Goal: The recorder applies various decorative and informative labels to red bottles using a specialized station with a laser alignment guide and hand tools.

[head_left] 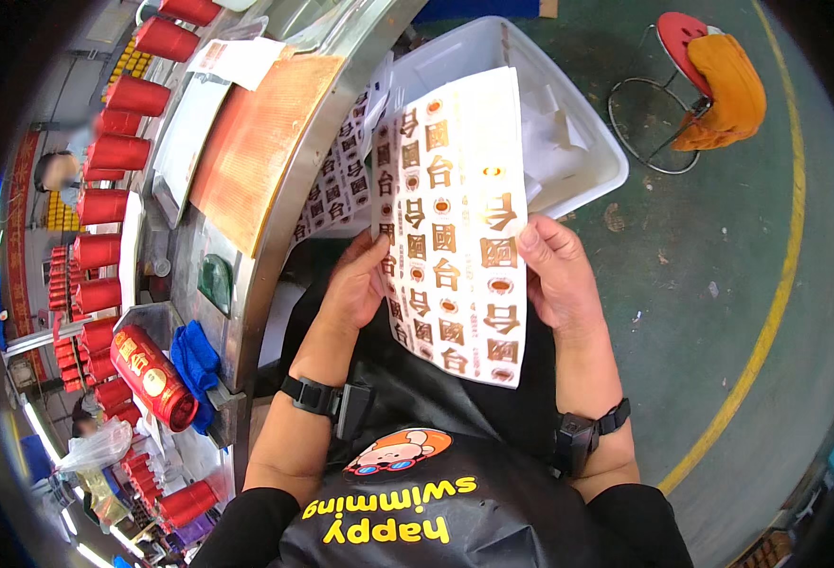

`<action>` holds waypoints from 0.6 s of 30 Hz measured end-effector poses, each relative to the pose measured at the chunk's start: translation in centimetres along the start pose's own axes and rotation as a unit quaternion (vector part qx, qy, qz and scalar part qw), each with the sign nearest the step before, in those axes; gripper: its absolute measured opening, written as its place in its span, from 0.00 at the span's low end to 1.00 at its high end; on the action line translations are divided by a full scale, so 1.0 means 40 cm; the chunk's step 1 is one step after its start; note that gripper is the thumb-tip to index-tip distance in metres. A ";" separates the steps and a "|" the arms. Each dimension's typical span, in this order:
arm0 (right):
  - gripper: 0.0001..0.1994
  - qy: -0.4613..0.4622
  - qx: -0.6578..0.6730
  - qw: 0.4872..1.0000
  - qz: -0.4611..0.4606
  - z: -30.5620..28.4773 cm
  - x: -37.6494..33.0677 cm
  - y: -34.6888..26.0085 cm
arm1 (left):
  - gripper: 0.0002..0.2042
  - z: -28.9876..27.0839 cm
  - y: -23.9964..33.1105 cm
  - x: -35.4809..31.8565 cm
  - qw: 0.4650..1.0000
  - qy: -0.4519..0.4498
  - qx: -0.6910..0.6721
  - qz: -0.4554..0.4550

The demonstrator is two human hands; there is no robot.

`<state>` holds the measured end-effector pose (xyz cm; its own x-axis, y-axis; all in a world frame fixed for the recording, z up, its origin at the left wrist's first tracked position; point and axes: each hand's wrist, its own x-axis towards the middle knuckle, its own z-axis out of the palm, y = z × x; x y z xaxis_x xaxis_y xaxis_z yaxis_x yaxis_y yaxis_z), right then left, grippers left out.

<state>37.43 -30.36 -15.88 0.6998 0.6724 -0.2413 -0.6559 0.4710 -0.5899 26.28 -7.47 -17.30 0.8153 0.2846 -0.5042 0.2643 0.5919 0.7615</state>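
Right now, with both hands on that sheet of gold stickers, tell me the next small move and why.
Probably peel one gold sticker loose at the edge under the left thumb. Both the left hand and right hand pinch the sticker sheet upright over the lap, so it is steady, and a red cylinder lies on its side on the machine to the left, within reach.

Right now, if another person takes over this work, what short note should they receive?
Left hand: grips the left edge of the sticker sheet.
Right hand: grips its right edge, thumb on top.
More sheets hang off the bench beside a white bin. One red cylinder with a gold label lies on the bench; rows of red cylinders wait behind.
Done: one cylinder labelled. Left: this sheet looks full.
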 end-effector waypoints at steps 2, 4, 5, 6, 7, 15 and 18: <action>0.12 -0.007 -0.042 0.999 -0.016 0.008 -0.035 -0.007 | 0.17 0.003 -0.012 -0.003 0.999 -0.028 -0.010 -0.013; 0.14 -0.073 -0.041 0.996 -0.020 0.019 -0.064 -0.020 | 0.13 0.010 -0.025 -0.011 0.996 -0.056 -0.052 -0.048; 0.17 -0.086 -0.048 0.995 -0.015 0.022 -0.072 -0.018 | 0.12 0.011 -0.034 -0.015 0.994 -0.067 -0.059 -0.059; 0.17 -0.090 -0.053 0.994 -0.022 0.030 -0.084 -0.021 | 0.12 0.008 -0.047 -0.018 0.993 -0.074 -0.062 -0.072; 0.18 -0.089 -0.056 0.994 -0.019 0.038 -0.096 -0.021 | 0.13 0.018 -0.054 -0.027 0.992 -0.082 -0.067 -0.074; 0.18 -0.007 -0.175 0.983 -0.051 0.078 -0.147 -0.045 | 0.13 0.020 -0.036 -0.083 0.997 -0.056 -0.052 0.007; 0.21 0.039 -0.270 0.954 -0.126 0.063 -0.141 -0.027 | 0.12 0.042 -0.018 -0.092 0.998 -0.024 -0.025 0.056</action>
<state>33.46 -33.23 -11.95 0.8486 0.5226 -0.0822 -0.2360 0.2350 -0.9429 23.95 -10.23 -15.31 0.8620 0.3158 -0.3966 0.1450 0.5960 0.7898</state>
